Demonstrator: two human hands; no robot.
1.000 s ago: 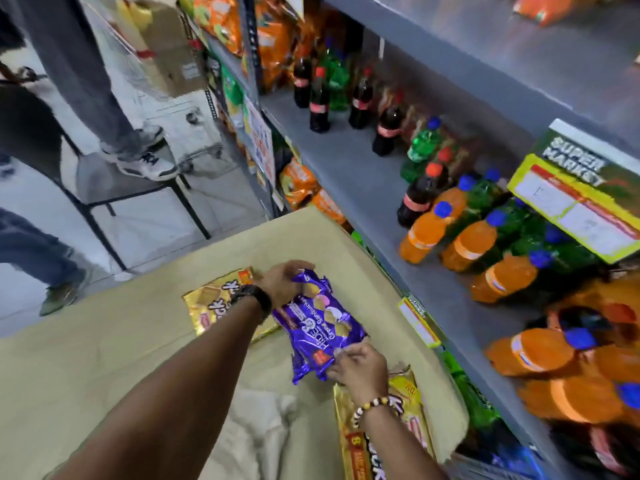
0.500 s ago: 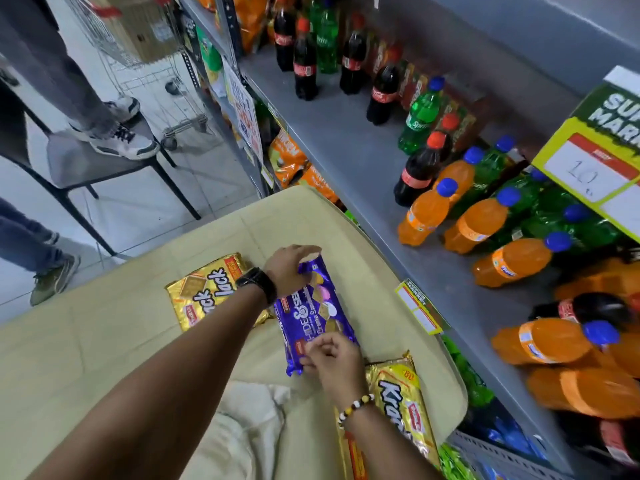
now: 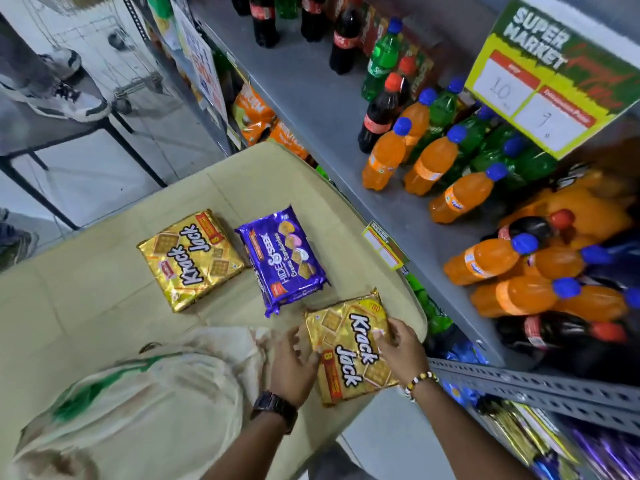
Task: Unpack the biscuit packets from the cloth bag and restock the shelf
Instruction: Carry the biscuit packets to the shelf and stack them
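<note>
I see both hands on the nearest gold Krack Jack packet (image 3: 349, 351), which lies flat at the near right edge of the tan surface (image 3: 104, 278). My left hand (image 3: 292, 363) presses its fingers against the packet's left edge, and my right hand (image 3: 403, 346) closes over its right edge, so both grips are grasping this one packet. The purple Hide & Seek packet (image 3: 285, 259) lies just beyond it, apart from both hands, and a second gold Krack Jack packet (image 3: 190, 259) lies to its left, near but not touching. The cloth bag (image 3: 138, 410) sits slumped at the near left, its mouth just beside my left hand. To the right, the grey shelf (image 3: 311, 98) carries orange soda bottles (image 3: 384, 154) and cola bottles (image 3: 379, 116)
</note>
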